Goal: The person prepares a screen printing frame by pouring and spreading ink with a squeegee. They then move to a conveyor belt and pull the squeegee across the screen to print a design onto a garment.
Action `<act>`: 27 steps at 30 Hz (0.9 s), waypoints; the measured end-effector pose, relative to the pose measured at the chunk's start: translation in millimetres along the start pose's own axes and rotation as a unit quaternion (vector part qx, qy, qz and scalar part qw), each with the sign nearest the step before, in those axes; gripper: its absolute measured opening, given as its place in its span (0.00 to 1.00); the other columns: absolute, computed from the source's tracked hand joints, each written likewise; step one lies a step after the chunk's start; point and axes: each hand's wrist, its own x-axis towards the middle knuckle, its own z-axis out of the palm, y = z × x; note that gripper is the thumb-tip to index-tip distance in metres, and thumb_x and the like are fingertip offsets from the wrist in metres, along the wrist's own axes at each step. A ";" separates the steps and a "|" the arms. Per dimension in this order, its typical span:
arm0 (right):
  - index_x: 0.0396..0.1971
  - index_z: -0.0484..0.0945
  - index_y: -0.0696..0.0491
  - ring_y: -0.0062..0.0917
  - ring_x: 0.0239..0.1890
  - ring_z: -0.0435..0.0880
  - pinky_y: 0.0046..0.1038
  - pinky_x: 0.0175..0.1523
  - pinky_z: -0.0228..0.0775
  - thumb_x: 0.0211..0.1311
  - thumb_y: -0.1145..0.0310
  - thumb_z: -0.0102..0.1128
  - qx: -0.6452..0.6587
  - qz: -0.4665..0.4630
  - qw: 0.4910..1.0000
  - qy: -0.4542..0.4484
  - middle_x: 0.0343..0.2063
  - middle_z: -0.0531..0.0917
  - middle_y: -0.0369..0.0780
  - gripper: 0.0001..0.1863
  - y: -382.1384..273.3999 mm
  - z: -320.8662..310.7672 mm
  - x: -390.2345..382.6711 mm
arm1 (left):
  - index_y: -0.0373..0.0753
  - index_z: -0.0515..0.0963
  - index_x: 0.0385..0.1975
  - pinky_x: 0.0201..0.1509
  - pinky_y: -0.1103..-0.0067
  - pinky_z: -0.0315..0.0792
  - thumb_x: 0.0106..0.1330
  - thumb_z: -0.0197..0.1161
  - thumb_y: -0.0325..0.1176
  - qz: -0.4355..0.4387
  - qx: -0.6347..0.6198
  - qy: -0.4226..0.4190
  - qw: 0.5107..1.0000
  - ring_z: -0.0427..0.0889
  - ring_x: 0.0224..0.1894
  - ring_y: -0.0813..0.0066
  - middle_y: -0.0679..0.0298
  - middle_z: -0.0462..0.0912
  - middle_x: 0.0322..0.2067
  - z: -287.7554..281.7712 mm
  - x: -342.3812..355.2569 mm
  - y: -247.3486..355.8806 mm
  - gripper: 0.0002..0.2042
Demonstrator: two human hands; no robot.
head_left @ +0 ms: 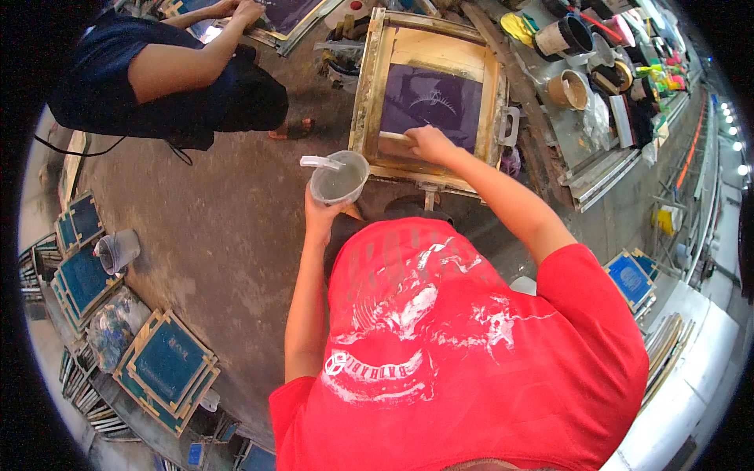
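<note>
My left hand [322,216] is wrapped round a translucent plastic tub [361,177] of greyish contents, held up beside the near left corner of a screen-printing frame. A white flat-handled tool [318,162] leans out over the tub's rim to the left. My right hand [428,145] is over the lower part of the wooden screen frame [366,98], its fingers closed. A pale narrow strip [393,137] shows at its fingertips; what kind of thing it is I cannot make out. Beyond the hand, a dark purple area [408,86] inside the frame bears a pale curved design.
At the upper left a co-worker [157,71] bends over another frame [294,16]. A cluttered bench [581,157] with pots stands on the right. Several blue screens [169,361] and a grey bucket [118,250] lie along the left side of the floor.
</note>
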 end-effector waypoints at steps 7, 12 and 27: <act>0.51 0.83 0.52 0.26 0.40 0.86 0.33 0.45 0.79 0.56 0.64 0.74 0.209 0.111 0.908 -0.347 0.41 0.88 0.37 0.22 68.0 -6.1 74.4 | 0.36 0.62 0.67 0.68 0.69 0.68 0.47 0.75 0.17 -0.039 -0.006 0.032 0.999 0.74 0.64 0.65 0.58 0.72 0.62 14.0 -11.0 -23.9 0.43; 0.57 0.78 0.54 0.18 0.43 0.84 0.27 0.50 0.77 0.58 0.65 0.74 0.346 0.170 0.785 -0.485 0.42 0.86 0.34 0.27 93.2 -12.1 87.3 | 0.37 0.62 0.67 0.66 0.71 0.69 0.44 0.76 0.19 -0.023 0.039 0.063 0.997 0.73 0.64 0.65 0.59 0.73 0.61 11.5 -10.7 -42.5 0.45; 0.53 0.78 0.60 0.17 0.46 0.81 0.23 0.53 0.73 0.58 0.78 0.71 0.301 -0.024 0.918 0.256 0.44 0.84 0.36 0.21 -67.3 -222.1 -140.5 | 0.40 0.65 0.65 0.55 0.70 0.79 0.42 0.75 0.17 0.017 -0.053 -0.200 0.978 0.78 0.57 0.67 0.63 0.77 0.55 156.2 80.2 60.4 0.44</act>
